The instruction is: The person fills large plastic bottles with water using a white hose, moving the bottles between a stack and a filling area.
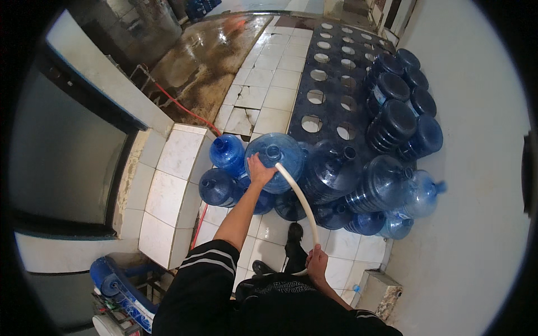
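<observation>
A large light-blue water jug point(286, 145) stands upright among other jugs, its neck facing up. My left hand point(259, 169) lies on its top with fingers spread, beside the neck, its thumb by the end of a white hose point(300, 193). The hose end is just below the jug's opening. Lower right, my right hand point(317, 260) grips the hose, which curves down toward my body. Darker blue jugs point(330, 173) surround the light one, with a bright blue jug point(227, 152) at its left.
Dark upturned jugs point(392, 126) sit on a black perforated rack point(305, 115) at the right, beside a wall point(465, 112). A tiled step point(168, 207) is at left, with a red hose point(190, 109) near it. Blue equipment point(115, 283) stands at lower left.
</observation>
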The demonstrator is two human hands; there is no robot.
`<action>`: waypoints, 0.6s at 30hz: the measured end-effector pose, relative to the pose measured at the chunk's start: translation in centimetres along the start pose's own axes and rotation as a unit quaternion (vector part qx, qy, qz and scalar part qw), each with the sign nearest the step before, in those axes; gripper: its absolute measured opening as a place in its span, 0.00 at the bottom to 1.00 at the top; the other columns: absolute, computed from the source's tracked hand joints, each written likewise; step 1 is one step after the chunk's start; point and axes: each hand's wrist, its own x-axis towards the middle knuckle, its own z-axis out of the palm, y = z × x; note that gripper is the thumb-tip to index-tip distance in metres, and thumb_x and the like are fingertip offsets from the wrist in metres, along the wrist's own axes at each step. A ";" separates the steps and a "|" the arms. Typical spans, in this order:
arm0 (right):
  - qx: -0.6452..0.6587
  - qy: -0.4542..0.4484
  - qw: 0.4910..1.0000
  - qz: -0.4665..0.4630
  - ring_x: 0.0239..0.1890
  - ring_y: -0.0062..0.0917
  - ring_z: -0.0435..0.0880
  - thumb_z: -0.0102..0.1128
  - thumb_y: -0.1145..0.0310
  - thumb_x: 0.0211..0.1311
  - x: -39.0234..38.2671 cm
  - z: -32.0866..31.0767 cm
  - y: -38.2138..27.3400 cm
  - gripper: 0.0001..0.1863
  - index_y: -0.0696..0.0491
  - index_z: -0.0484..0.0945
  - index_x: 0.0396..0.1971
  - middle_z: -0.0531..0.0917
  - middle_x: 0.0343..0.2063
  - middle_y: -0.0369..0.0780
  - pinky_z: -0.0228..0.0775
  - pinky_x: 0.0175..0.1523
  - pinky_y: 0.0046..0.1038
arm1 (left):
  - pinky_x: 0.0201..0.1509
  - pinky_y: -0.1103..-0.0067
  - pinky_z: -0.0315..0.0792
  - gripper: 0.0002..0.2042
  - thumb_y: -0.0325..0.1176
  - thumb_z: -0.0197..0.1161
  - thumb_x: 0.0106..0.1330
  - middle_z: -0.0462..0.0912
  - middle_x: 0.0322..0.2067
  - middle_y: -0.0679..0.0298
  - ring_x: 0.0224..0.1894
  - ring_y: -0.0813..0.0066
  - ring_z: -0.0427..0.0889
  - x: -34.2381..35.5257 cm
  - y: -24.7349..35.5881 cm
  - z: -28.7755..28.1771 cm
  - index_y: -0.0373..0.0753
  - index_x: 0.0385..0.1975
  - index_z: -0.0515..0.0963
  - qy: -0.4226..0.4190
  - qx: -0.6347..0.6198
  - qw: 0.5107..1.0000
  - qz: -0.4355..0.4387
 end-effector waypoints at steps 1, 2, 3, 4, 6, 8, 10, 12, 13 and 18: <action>0.001 -0.002 1.000 0.021 0.08 0.15 0.60 0.39 0.47 0.68 0.4 -0.2 0.0 0.27 0.51 0.62 0.14 0.62 0.08 0.31 0.52 0.14 0.19 | 0.70 0.67 0.44 0.54 0.57 0.74 0.34 0.53 0.62 0.44 0.67 0.49 0.45 0.4 0.1 0.8 0.31 0.60 0.56 0.006 0.011 1.000 -0.016; 0.017 -0.002 1.000 0.021 0.09 0.15 0.59 0.40 0.48 0.68 0.7 -0.2 0.0 0.27 0.51 0.62 0.14 0.61 0.08 0.31 0.51 0.15 0.19 | 0.70 0.66 0.44 0.54 0.58 0.74 0.33 0.55 0.61 0.44 0.67 0.50 0.47 0.5 0.3 1.3 0.31 0.59 0.58 0.034 0.004 0.999 -0.002; -0.001 0.000 1.000 0.016 0.09 0.15 0.59 0.40 0.49 0.68 1.0 -0.2 -0.1 0.26 0.51 0.62 0.14 0.61 0.08 0.30 0.51 0.15 0.19 | 0.69 0.65 0.45 0.53 0.58 0.74 0.33 0.57 0.61 0.44 0.67 0.50 0.47 0.7 0.5 1.8 0.31 0.58 0.59 0.059 -0.030 0.998 0.009; -0.020 0.001 1.000 0.009 0.09 0.15 0.59 0.40 0.49 0.68 1.3 -0.3 -0.2 0.26 0.51 0.62 0.14 0.61 0.08 0.30 0.51 0.15 0.19 | 0.69 0.65 0.45 0.52 0.58 0.74 0.34 0.58 0.60 0.44 0.67 0.50 0.48 0.8 0.8 2.2 0.31 0.58 0.60 0.080 -0.058 0.995 0.015; -0.025 -0.007 1.000 0.014 0.10 0.15 0.60 0.40 0.49 0.68 2.0 -0.5 -0.4 0.26 0.51 0.63 0.14 0.62 0.09 0.30 0.51 0.16 0.19 | 0.68 0.65 0.47 0.48 0.55 0.74 0.35 0.64 0.57 0.44 0.66 0.52 0.52 1.2 1.4 3.0 0.31 0.55 0.64 0.116 -0.100 0.988 0.021; 0.007 -0.030 0.999 0.041 0.11 0.14 0.60 0.40 0.50 0.68 2.4 -0.7 -0.6 0.26 0.51 0.63 0.14 0.62 0.09 0.30 0.52 0.16 0.19 | 0.66 0.66 0.51 0.43 0.53 0.74 0.37 0.67 0.54 0.44 0.64 0.52 0.57 2.0 2.1 3.5 0.31 0.52 0.67 0.111 -0.149 0.982 0.007; -0.028 -0.038 0.999 0.018 0.11 0.14 0.61 0.40 0.50 0.69 3.1 -0.8 -0.8 0.26 0.51 0.63 0.14 0.62 0.10 0.30 0.52 0.16 0.19 | 0.60 0.68 0.61 0.34 0.50 0.73 0.40 0.74 0.48 0.46 0.56 0.51 0.68 2.4 2.4 3.7 0.35 0.45 0.74 0.136 -0.148 0.980 -0.006; -0.048 -0.048 0.998 0.006 0.12 0.14 0.61 0.39 0.50 0.69 3.8 -1.0 -0.9 0.26 0.52 0.63 0.14 0.63 0.10 0.30 0.53 0.17 0.19 | 0.55 0.67 0.66 0.30 0.49 0.72 0.41 0.78 0.43 0.48 0.50 0.50 0.73 2.6 2.6 3.3 0.36 0.42 0.76 0.143 -0.089 0.986 -0.021; -0.053 -0.052 0.997 0.005 0.12 0.14 0.61 0.39 0.50 0.69 4.1 -1.1 -0.9 0.26 0.52 0.63 0.15 0.63 0.10 0.30 0.53 0.17 0.19 | 0.52 0.67 0.68 0.28 0.49 0.72 0.41 0.79 0.40 0.49 0.47 0.50 0.76 2.7 2.7 3.0 0.37 0.41 0.76 0.141 -0.042 0.988 -0.044; -0.052 -0.088 0.995 -0.012 0.11 0.14 0.60 0.37 0.50 0.69 4.8 -1.4 -0.9 0.27 0.52 0.63 0.14 0.62 0.10 0.30 0.52 0.16 0.19 | 0.41 0.74 0.71 0.20 0.42 0.72 0.44 0.81 0.30 0.55 0.32 0.62 0.79 3.0 3.7 -0.5 0.35 0.32 0.78 0.179 -0.190 0.965 0.016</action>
